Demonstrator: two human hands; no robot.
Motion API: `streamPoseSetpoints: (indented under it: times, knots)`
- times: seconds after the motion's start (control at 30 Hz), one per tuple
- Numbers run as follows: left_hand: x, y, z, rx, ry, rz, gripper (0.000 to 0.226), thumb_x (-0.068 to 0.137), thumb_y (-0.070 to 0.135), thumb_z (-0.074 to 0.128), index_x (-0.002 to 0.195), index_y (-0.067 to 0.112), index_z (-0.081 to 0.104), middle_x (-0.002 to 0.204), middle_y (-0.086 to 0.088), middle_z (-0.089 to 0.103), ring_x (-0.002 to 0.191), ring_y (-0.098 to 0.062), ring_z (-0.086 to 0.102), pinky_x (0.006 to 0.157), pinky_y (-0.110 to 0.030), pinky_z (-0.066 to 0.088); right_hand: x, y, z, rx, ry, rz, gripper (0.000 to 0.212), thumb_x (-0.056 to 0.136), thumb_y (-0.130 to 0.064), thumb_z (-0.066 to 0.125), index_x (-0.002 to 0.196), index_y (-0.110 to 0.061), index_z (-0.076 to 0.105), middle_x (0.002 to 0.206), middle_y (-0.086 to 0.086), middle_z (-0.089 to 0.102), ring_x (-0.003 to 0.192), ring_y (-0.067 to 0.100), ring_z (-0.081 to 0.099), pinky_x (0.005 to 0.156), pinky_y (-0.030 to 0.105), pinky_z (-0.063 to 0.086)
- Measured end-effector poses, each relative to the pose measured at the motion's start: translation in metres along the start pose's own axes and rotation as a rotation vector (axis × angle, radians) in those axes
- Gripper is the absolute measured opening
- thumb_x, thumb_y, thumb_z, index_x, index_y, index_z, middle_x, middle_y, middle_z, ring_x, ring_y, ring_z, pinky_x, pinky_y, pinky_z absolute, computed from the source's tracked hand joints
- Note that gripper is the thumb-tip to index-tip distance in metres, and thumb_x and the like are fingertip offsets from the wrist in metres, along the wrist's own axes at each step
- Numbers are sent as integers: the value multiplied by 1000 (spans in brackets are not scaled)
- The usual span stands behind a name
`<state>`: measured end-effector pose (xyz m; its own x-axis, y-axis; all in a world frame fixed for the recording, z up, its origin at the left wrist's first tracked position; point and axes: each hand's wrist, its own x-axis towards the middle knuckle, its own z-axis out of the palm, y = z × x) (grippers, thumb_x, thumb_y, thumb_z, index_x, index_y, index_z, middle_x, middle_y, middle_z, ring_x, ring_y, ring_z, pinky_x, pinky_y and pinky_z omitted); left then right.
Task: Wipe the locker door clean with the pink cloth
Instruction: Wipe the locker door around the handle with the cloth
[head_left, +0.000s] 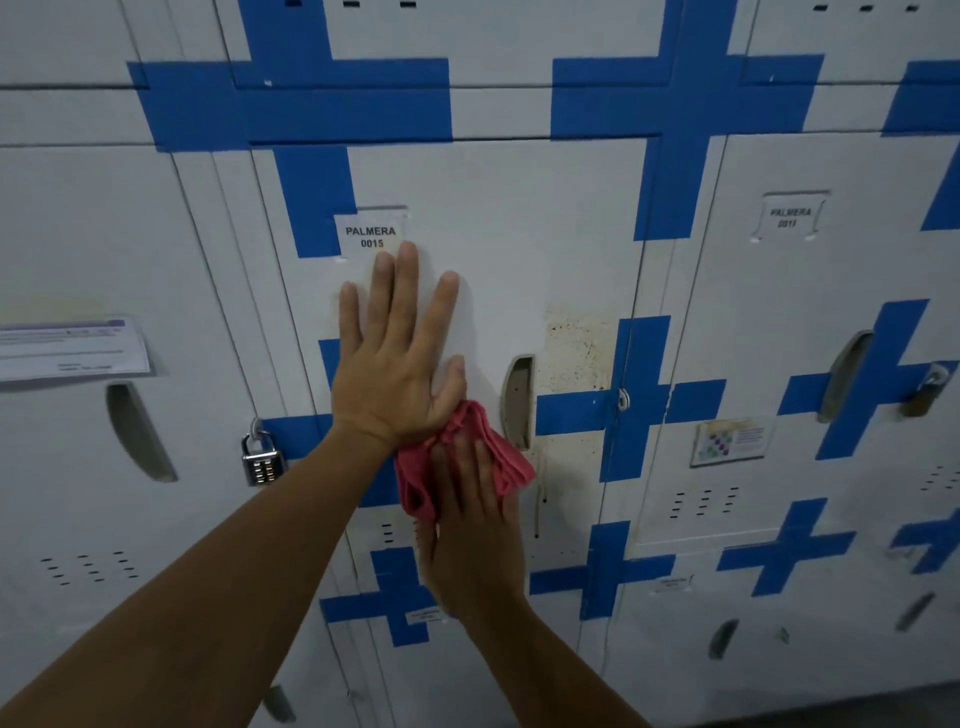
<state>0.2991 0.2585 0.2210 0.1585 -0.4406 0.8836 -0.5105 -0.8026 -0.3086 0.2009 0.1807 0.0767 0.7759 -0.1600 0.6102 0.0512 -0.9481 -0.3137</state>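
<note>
The left hand (397, 358) lies flat on the locker door (498, 218), fingers straight and holding nothing. Just below it, the right hand (470, 512) presses the pink cloth (511, 462) on the door with straight fingers, near the handle slot (518, 402).

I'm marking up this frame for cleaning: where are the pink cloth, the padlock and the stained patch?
pink cloth (506, 460), head view, its right fold.
padlock (263, 461), head view, its metal body.
stained patch (574, 353), head view, its speckled middle.

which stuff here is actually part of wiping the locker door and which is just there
Part of the job:
- pink cloth
- locker door labelled PALMERA 0015
- brown stains by its handle recess
- right hand pressing the cloth to the door
- left hand flat on the door

Just there:
- combination padlock
- paper notice
- colourful sticker
- brass padlock
</note>
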Motion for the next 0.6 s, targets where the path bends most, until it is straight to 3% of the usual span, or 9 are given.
streamPoseSetpoints:
  times: [0.1, 0.2, 0.33, 0.5, 0.6]
  knots:
    - [0, 1, 0, -11, -13, 7, 87, 88, 59, 40, 158, 13, 16, 160, -29, 15, 150, -36, 2, 121, -55, -2, -7, 1, 13, -20, 4, -4, 71, 98, -39, 44, 156, -25, 6, 162, 0, 1, 150, 19, -3, 120, 35, -11]
    - [2, 0, -5, -40, -26, 2, 89, 85, 56, 42, 158, 12, 19, 161, -29, 13, 151, -40, 2, 122, -53, -6, -6, -4, 18, -14, 41, 5, 73, 95, -44, 43, 156, -23, 9, 161, 1, 4, 150, 19, -6, 121, 43, 0]
    - [2, -2, -9, -49, -36, 18, 85, 86, 53, 38, 158, 12, 17, 161, -28, 10, 151, -32, -7, 122, -54, -5, -15, 19, 18, -58, -14, -24, 72, 96, -49, 43, 156, -26, 10, 160, 0, 19, 149, 21, 9, 122, 43, 5]
    - [-1, 3, 3, 47, 14, 3, 82, 90, 52, 39, 158, 13, 15, 160, -27, 14, 151, -31, -8, 122, -53, -3, -55, 66, 22, -139, -116, 104, 68, 90, -52, 44, 152, -26, 29, 149, 4, 44, 141, 26, 36, 116, 44, 15]
    - [-1, 4, 4, 67, 23, 4, 82, 91, 51, 39, 158, 13, 13, 160, -27, 14, 152, -35, -2, 122, -52, -6, -64, 66, 27, -146, -139, 169, 75, 83, -51, 57, 149, -24, 32, 144, 5, 49, 136, 31, 42, 114, 47, 24]
